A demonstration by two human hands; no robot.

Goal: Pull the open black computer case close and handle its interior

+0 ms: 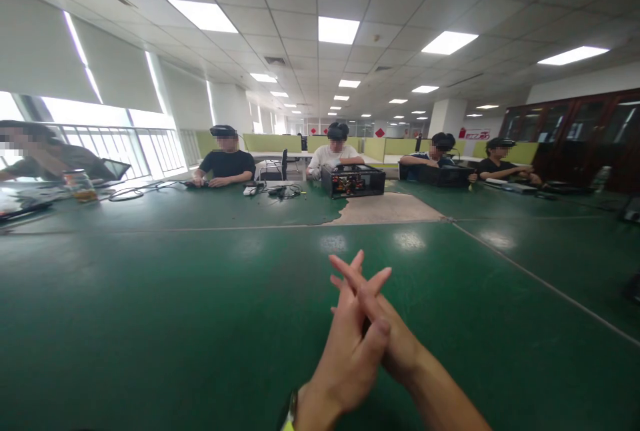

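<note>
Fingers (357,277) of both hands are interlaced and extended over the near edge of the green surface (150,297), holding nothing. Left hand (345,357) overlaps right hand (395,344); both are empty. Nearest workpiece: one open computer case (353,181) at the far edge, centre, well apart from the hands. Judged heavy, rigid, sharp-edged; best gripped by its outer frame. Count, left to right: one jar (80,185), one cable loop (125,194), five seated persons.
</note>
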